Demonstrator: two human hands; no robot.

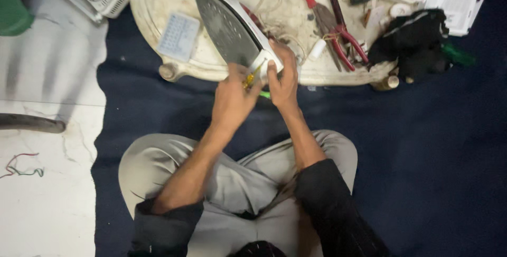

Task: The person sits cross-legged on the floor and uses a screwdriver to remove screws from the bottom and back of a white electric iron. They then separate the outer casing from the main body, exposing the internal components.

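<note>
While the left hand [232, 98] is curled around a yellow-handled screwdriver [251, 77], its tip set against the rear end of a white clothes iron with a grey metal soleplate [229, 30], the right hand [282, 75] grips that same rear end, fingers wrapped over its edge. Tilted on its side, the iron rests on a low, worn cream wooden table [158, 3]. Farther right on the table lie red-handled pliers [343, 40] and a crumpled black cloth [414, 40]. A dark blue mat [422, 156] covers the floor beneath the person's crossed legs.
</note>
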